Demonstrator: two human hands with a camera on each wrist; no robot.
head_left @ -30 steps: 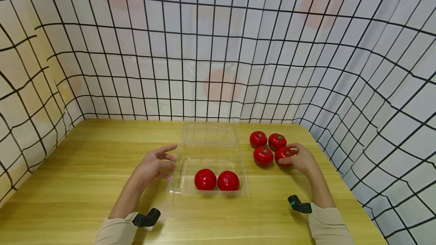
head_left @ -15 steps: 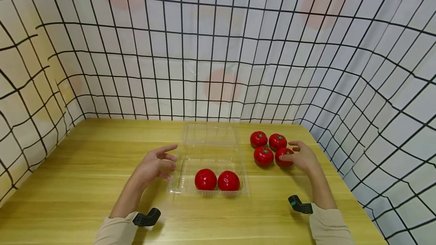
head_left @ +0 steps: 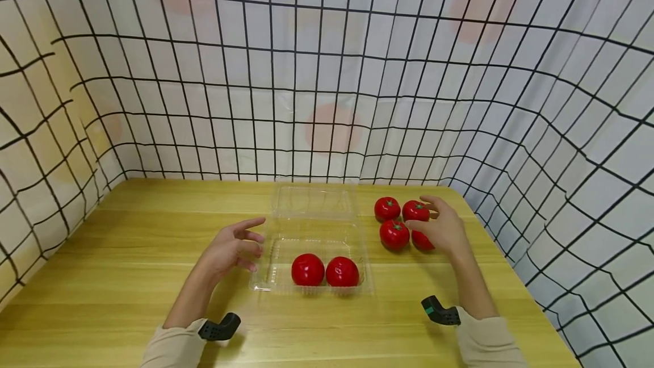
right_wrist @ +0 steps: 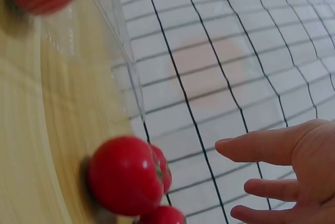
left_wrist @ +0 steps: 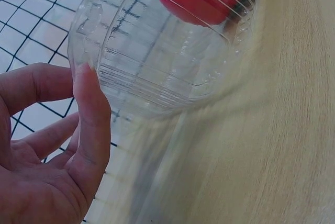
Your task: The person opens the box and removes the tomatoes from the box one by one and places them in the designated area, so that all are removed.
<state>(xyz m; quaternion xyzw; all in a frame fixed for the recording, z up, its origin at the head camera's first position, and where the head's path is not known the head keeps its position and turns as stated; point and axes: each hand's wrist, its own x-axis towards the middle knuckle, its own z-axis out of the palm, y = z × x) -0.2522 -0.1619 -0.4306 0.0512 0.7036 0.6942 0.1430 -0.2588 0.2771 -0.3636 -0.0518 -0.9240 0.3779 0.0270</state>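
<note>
A clear plastic clamshell box [head_left: 278,246] lies with its lid folded back on the wooden table. Two red tomatoes [head_left: 308,270] sit side by side at its near edge. My left hand [head_left: 230,251] pinches the box's left rim between thumb and a finger, plainly seen at the clear wall [left_wrist: 141,77] in the left wrist view. Several more tomatoes [head_left: 394,235] stand clustered right of the box, green tops up. My right hand [head_left: 443,229] hovers over that cluster with fingers spread and nothing in them, partly hiding the near right tomato [head_left: 422,241].
The lid [head_left: 314,200] reaches back close to the white cloth wall [head_left: 317,101] with black grid lines. More grid wall encloses both sides. The yellow wooden table [head_left: 153,226] spreads out left of the box. Black wrist cameras [head_left: 221,327] sit on both sleeves.
My right hand has let go of the near right tomato, lifted off it and moved back and left toward the rear tomatoes. My left hand has stayed at the box's rim.
</note>
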